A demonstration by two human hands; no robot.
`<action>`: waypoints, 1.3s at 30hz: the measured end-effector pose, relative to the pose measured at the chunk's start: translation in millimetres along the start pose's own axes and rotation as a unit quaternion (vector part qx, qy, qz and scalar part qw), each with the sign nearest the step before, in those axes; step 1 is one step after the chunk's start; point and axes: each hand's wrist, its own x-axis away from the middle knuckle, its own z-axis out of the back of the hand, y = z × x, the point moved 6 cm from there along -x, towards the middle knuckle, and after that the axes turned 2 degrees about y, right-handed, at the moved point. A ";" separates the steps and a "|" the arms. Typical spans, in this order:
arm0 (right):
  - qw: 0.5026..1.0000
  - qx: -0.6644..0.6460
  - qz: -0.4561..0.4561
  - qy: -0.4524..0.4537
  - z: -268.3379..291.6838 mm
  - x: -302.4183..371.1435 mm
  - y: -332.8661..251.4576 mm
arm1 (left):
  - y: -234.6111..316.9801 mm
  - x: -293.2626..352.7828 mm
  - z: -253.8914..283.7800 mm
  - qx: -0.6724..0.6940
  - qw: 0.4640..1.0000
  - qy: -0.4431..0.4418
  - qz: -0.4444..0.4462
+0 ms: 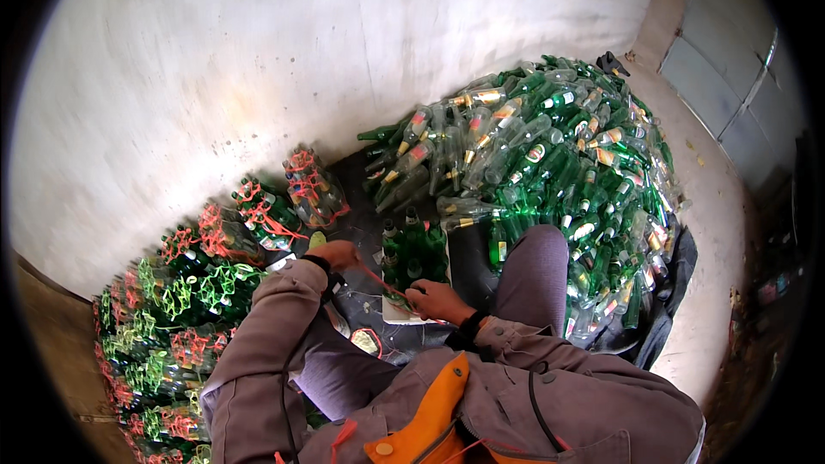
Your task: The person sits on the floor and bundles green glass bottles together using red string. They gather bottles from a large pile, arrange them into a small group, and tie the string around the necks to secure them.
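Note:
A red plastic strip (pixel 375 278) stretches between my two hands in front of a cluster of upright green glass bottles (pixel 415 251). My left hand (pixel 337 254) is closed on the strip, to the left of the cluster. At the near right side of the bottles, my right hand (pixel 436 299) has its fingers closed round the strip, low against the glass. Under the cluster shows the edge of a pale flat base (pixel 402 320). How far the strip runs round the bottles is hidden.
Loose green and clear bottles (pixel 550 155) form a large heap at the right. Bundles of bottles tied with red and green strips (pixel 189 301) stand along the pale wall (pixel 215 60) at the left. A dark sheet (pixel 468 262) covers the floor between them.

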 end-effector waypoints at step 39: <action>0.978 0.175 0.107 -0.028 141.4 -214.0 -58.4 | 46.9 -96.6 94.7 -0.179 0.940 0.291 -0.011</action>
